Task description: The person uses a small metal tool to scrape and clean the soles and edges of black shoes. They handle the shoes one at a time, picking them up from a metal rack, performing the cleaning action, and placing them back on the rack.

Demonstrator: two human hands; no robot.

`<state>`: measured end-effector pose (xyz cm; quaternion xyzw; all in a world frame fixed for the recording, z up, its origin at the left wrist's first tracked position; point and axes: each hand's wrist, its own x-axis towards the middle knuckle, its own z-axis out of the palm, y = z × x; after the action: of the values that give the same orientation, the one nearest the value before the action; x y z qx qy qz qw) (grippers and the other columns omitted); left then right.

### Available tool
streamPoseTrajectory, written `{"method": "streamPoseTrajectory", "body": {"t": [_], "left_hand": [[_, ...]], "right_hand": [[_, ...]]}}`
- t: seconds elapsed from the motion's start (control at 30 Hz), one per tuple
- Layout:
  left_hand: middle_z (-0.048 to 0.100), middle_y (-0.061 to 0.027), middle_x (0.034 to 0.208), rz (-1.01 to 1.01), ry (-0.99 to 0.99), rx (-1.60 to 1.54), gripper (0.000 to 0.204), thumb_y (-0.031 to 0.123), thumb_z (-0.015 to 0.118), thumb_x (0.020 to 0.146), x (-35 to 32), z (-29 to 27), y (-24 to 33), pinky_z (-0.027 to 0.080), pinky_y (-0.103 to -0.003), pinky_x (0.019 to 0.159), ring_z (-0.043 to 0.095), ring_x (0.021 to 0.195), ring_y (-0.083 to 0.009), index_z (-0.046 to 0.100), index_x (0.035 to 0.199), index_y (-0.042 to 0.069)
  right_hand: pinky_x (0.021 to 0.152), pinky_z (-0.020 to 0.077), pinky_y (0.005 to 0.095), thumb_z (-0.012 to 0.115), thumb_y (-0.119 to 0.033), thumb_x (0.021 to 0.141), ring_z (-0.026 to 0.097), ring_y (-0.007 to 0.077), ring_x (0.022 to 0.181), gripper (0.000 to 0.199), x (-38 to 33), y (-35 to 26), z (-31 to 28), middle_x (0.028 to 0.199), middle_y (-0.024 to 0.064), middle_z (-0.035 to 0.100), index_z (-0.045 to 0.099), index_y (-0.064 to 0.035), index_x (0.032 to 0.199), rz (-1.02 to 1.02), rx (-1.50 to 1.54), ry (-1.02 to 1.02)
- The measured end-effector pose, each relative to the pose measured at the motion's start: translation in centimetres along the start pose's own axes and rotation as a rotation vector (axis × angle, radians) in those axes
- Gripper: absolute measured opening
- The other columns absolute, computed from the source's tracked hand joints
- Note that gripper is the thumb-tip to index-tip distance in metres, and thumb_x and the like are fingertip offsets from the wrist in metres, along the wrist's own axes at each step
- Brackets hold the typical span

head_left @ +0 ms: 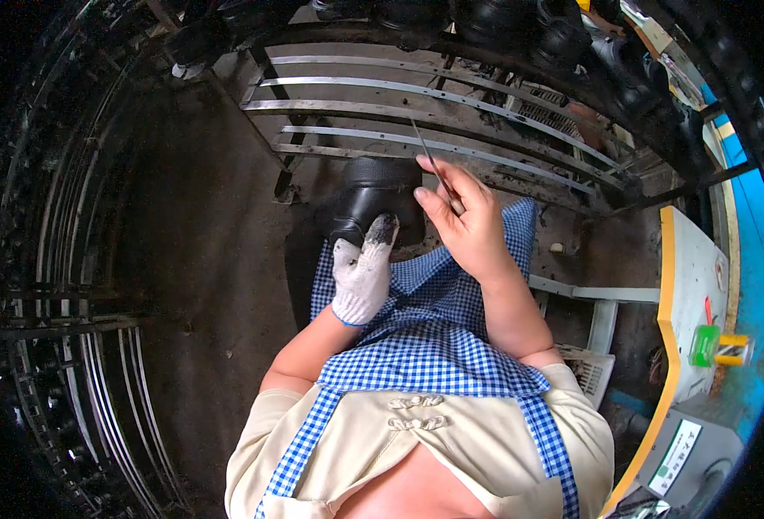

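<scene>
Shoe: a black shoe [373, 203] rests on your lap, at the far edge of your blue checked apron [434, 337], just ahead of both hands and below the metal rails of the rack [416, 121].

Left hand: your left hand [361, 272], in a white work glove with blackened fingertips, is pressed against the near side of the shoe. Fingers lie together, propping it; I cannot tell whether they curl round it, since only the back of the glove shows.

Right hand: your bare right hand [464, 225] is pinched shut on a thin tool [432, 160], thumb and fingers meeting low on its shaft.

Tool axis: the thin tool runs from your fingers up and to the left, its tip over the rack rails, just past the shoe's upper right edge.

Key relation: the shoe lies to the left of your right hand and directly ahead of your left. The left hand is touching it; the right is just beside it, apart, with the tool's tip beyond the shoe and not on it.

Shoe axis: appears to run away from you, but the angle is foreshortened, so this is a judgement.

Surroundings: more black shoes [563, 39] sit along the rack's far rim; a grey desk [693, 277] with a yellow edge stands well apart to your right, bearing a green object [704, 344].
</scene>
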<state>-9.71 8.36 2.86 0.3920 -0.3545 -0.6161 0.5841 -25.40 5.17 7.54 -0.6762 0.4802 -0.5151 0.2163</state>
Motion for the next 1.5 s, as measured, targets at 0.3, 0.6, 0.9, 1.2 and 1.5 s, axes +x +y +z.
{"method": "streamPoseTrajectory", "body": {"t": [0.3,0.6,0.9,1.2,1.5], "left_hand": [[0.062,-0.0085,0.11,-0.087,-0.095,-0.016,0.031,0.005,0.061,0.091,-0.3,0.2,0.7,0.05,-0.028,0.083,0.06,0.1,-0.0167,0.057,0.122,0.003],[0.062,-0.0085,0.116,0.09,-0.267,0.242,0.034,0.009,0.062,0.091,0.8,-0.4,1.3,0.049,-0.03,0.091,0.06,0.105,-0.0162,0.056,0.124,0.002],[0.068,-0.017,0.084,0.119,-0.688,0.974,0.022,0.019,0.064,0.087,1.9,-0.5,4.1,0.053,-0.036,0.072,0.067,0.078,-0.0282,0.068,0.099,0.002],[0.064,-0.0215,0.097,0.309,-0.956,1.246,0.035,0.024,0.067,0.081,1.7,-1.5,5.9,0.052,-0.044,0.075,0.064,0.089,-0.0367,0.064,0.108,0.002],[0.069,-0.0139,0.102,-0.048,-0.329,0.336,0.031,0.02,0.062,0.09,2.7,-8.0,7.1,0.053,-0.033,0.082,0.067,0.089,-0.0206,0.064,0.11,-0.004]], "right_hand": [[0.056,0.0506,0.0286,0.075,-0.002,0.074,0.063,0.017,0.065,0.04,0.8,0.5,-2.1,0.079,0.0047,0.062,0.07,-0.0123,0.113,-0.318,-0.11,-0.106],[0.054,0.0388,0.0191,0.053,-0.017,0.1,0.048,0.0073,0.062,0.01,0.6,4.6,-1.1,0.084,0.0012,0.053,0.053,-0.0082,0.105,0.103,0.555,-0.146],[0.08,0.0484,0.029,0.067,-0.039,0.091,0.059,0.0115,0.092,0.054,-3.2,9.8,-2.7,0.108,0.0049,0.063,0.052,-0.005,0.13,0.55,0.539,-0.483],[0.098,0.0437,0.0315,0.072,-0.035,0.084,0.055,0.0182,0.114,0.074,-6.6,9.5,-0.2,0.128,0.0095,0.056,0.04,0.0004,0.141,0.825,0.915,-0.269],[0.094,0.0461,0.0324,0.075,-0.03,0.078,0.057,0.0202,0.109,0.071,-6.6,5.8,-0.4,0.121,0.0113,0.057,0.043,0.0008,0.133,0.474,0.62,-0.188]]}}
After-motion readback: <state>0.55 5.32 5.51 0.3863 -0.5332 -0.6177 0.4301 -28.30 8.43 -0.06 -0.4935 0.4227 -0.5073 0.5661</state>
